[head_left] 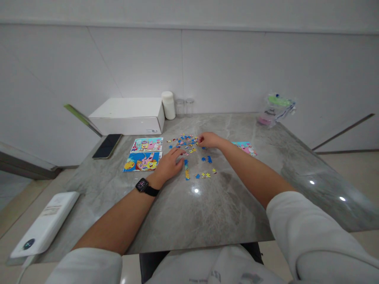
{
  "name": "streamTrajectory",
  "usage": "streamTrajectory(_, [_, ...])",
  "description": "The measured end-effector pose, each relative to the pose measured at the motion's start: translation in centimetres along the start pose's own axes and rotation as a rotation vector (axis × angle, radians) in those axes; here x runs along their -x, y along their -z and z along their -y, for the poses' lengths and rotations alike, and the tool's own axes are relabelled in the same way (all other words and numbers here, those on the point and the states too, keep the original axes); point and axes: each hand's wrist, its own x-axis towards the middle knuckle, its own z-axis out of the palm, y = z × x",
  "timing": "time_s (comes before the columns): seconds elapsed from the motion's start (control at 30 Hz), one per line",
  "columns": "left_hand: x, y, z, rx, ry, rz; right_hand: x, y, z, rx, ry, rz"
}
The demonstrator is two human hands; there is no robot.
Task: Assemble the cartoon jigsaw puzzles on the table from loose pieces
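A heap of small jigsaw puzzle pieces (185, 139), mostly blue and yellow, lies in the middle of the grey table. My right hand (209, 140) reaches over its right edge with the fingers closed; what they hold, if anything, is hidden. Close to the heap's near side rests my left hand (171, 163), thumb and fingers apart, beside a pink puzzle piece (185, 154). Joined pieces form a narrow upright strip (186, 170) just right of that hand. A short blue section (209, 159) stands opposite it, and several loose yellow pieces (205, 175) lie between and below them.
Two cartoon picture cards (142, 161) lie left of the pieces, another card (245, 148) behind my right forearm. Around them are a phone (107, 146), white box (127, 114), white bottle (168, 105), two clear jars (184, 107), plastic bag (275, 110) and white power bank (45, 223).
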Motion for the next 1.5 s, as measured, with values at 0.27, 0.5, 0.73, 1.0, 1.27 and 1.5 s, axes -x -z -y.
streamTrajectory(0.27, [0.0,0.0,-1.2,0.000,-0.151,0.051,5.6,1.0,-3.2,-0.707,0.102,-0.092])
streamTrajectory(0.5, [0.7,-0.7,-4.6,0.023,-0.340,0.152,10.5,1.5,-2.0,-0.627,0.195,-0.136])
streamTrajectory(0.73, [0.5,-0.2,-5.3,-0.025,-0.459,0.235,12.1,1.7,-1.0,-0.415,0.242,-0.086])
streamTrajectory(1.0, [1.1,-0.9,-7.4,-0.090,-0.507,0.350,11.6,1.5,-1.7,-0.321,0.186,-0.061])
streamTrajectory(1.27, [0.6,-1.8,-7.3,-0.141,-0.400,0.352,11.2,1.5,-1.9,-0.348,0.143,0.003])
streamTrajectory(1.5, [0.4,-1.7,-7.1,-0.210,-0.289,0.306,11.0,1.0,-1.9,-0.341,0.154,0.076])
